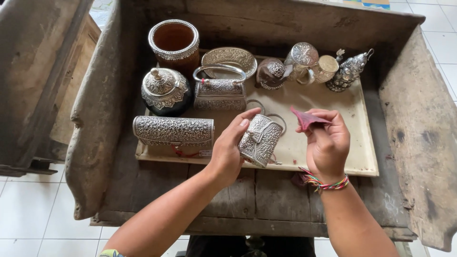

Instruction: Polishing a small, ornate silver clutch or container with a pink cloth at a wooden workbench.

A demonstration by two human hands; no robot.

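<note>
Hands at work: left hand (pixel 227 150) grips embossed silver purse (pixel 260 140); right hand (pixel 326 143) pinches red cloth (pixel 307 119), best rubbed gently into relief.

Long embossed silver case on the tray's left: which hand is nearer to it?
Left. The left hand holds a small silver purse just right of the long case. The right hand, pinching a red cloth, is farther right, beyond the purse.

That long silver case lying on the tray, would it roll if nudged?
The long silver case looks rounded, so it might rock or roll a little. It looks like embossed metal, so probably stiff and fairly heavy. Its bumpy surface likely gives fingers grip.
</note>
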